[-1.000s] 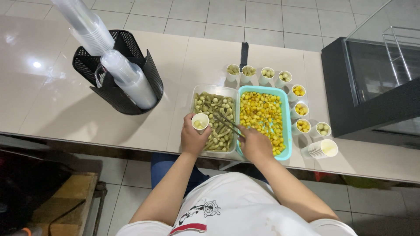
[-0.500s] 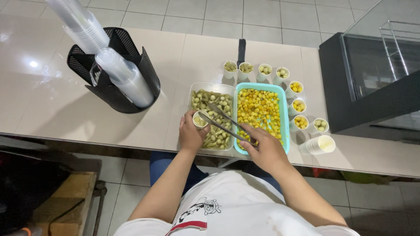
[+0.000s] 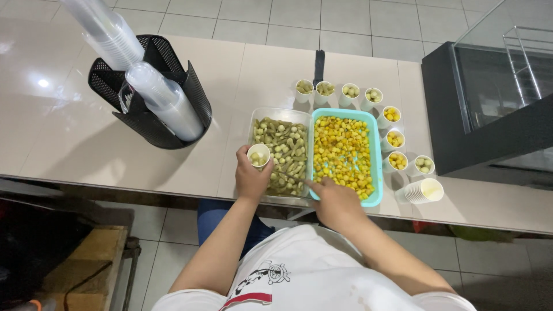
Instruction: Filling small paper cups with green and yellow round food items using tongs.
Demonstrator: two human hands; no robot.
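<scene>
My left hand [image 3: 252, 177] holds a small white paper cup [image 3: 258, 155] with a few pale green pieces in it, over the near left part of a clear tray of green pieces [image 3: 280, 138]. My right hand [image 3: 335, 203] grips thin metal tongs [image 3: 292, 175] whose tips lie low in that tray, just right of the cup. A teal tray of yellow kernels [image 3: 344, 151] stands against the clear tray's right side, under my right wrist's far edge.
Small filled cups line the back [image 3: 325, 88] and right [image 3: 395, 139] of the trays. A stack of empty paper cups [image 3: 425, 190] lies on its side. A black mesh holder [image 3: 155, 124] with plastic cup stacks stands left. A black glass-topped case [image 3: 489, 109] stands right.
My right hand has drawn back toward my body, bringing the tongs from the middle of the green tray to its near part. My left hand and cup stay nearly in place.
</scene>
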